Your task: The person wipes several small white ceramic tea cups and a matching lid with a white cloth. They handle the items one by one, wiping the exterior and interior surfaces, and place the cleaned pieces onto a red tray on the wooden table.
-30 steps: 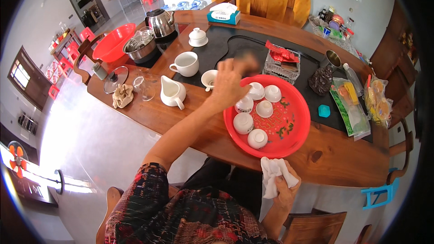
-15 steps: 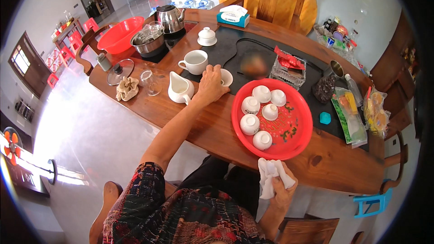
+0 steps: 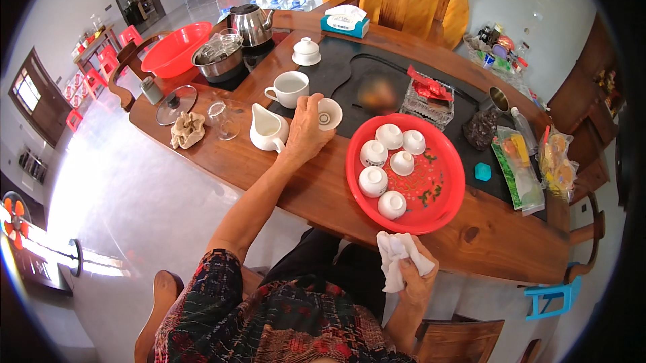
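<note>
My left hand is closed on the side of a small white teacup, tilted so that its inside with a dark ring pattern shows. Beside that hand stand a white handled mug and a white pitcher. In my right hand is a crumpled white cloth, held at the table's near edge. Just beyond the cloth lies a round red tray with several white teacups upside down on it. A white lidded bowl stands farther back.
At the left are a metal pot, a kettle, a red basin, a glass lid and a glass. A glass box with red packets, a tissue box and bagged goods stand farther right.
The teacup in my left hand has tipped, showing more of its inside. My right hand with the cloth has shifted slightly up and left.
</note>
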`<act>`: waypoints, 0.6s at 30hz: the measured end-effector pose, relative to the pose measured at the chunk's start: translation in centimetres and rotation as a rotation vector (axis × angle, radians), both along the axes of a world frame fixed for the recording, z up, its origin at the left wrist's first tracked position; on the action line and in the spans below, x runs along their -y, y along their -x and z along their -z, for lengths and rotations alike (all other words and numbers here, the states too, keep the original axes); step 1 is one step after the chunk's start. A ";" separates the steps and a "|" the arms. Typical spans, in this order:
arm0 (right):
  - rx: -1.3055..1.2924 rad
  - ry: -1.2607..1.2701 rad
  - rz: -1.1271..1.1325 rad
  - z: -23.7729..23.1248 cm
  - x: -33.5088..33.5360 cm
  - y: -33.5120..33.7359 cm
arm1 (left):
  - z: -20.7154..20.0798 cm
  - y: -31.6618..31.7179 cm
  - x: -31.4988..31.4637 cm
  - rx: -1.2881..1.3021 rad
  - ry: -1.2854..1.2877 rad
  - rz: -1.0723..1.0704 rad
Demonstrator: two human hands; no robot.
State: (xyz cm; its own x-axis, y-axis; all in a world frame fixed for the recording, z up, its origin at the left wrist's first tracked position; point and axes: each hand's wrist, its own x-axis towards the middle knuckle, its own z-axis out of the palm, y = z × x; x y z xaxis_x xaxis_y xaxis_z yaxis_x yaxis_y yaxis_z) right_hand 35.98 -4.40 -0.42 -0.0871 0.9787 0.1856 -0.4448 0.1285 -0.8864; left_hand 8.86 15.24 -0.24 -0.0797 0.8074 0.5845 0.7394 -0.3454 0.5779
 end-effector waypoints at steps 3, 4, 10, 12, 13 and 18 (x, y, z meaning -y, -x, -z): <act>0.000 0.020 0.005 -0.3 0.1 -0.1 | -0.2 -0.3 -0.1 0.011 -0.002 -0.006; 0.003 0.018 0.007 -0.3 0.1 0.0 | -0.3 -0.3 -0.1 0.013 -0.009 -0.007; 0.009 0.008 -0.009 0.1 0.0 -0.1 | -2.8 0.2 0.4 0.133 -0.010 -0.070; 0.003 0.032 0.006 0.4 0.0 -0.2 | -3.8 -0.2 2.2 0.090 0.012 -0.021; -0.003 0.036 0.010 0.4 0.1 -0.3 | -4.0 -0.3 3.3 0.066 0.020 0.005; -0.003 0.030 0.000 0.7 0.0 -0.3 | -2.1 -0.6 7.4 -0.038 0.184 0.102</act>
